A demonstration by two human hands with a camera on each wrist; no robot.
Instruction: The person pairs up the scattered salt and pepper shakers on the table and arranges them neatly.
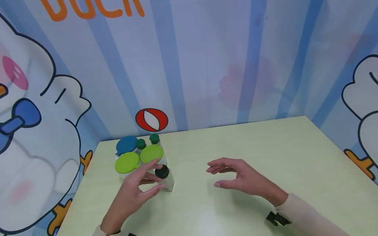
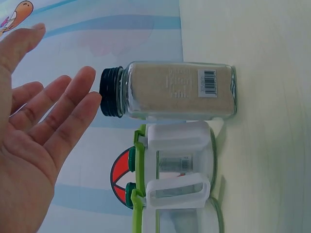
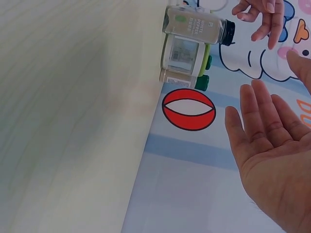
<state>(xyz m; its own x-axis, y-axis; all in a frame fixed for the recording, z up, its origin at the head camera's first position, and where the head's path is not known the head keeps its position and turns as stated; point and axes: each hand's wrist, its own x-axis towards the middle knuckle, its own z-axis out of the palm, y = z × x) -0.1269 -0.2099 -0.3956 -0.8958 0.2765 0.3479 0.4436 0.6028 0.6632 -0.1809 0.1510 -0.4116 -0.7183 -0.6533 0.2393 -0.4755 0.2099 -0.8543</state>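
A square glass bottle of white pepper (image 2: 165, 91) with a black screw cap (image 1: 162, 171) stands upright at the front of a group of containers. My left hand (image 1: 138, 186) is beside its cap, thumb and fingers spread apart. In the left wrist view the fingertips come right up to the cap's edge, and I cannot tell whether they touch it. The bottle's label faces the right wrist view. My right hand (image 1: 240, 175) hovers over the table to the right, holding nothing, its fingers extended and thumb apart.
Behind the bottle stand two jars with lime-green lids (image 1: 127, 163) and white handles, a blue-lidded container (image 1: 127, 145), and two green-capped bottles (image 1: 154, 139). They cluster at the left of the pale table (image 1: 236, 144). A cartoon-printed backdrop (image 1: 203, 65) encloses the table's back and sides.
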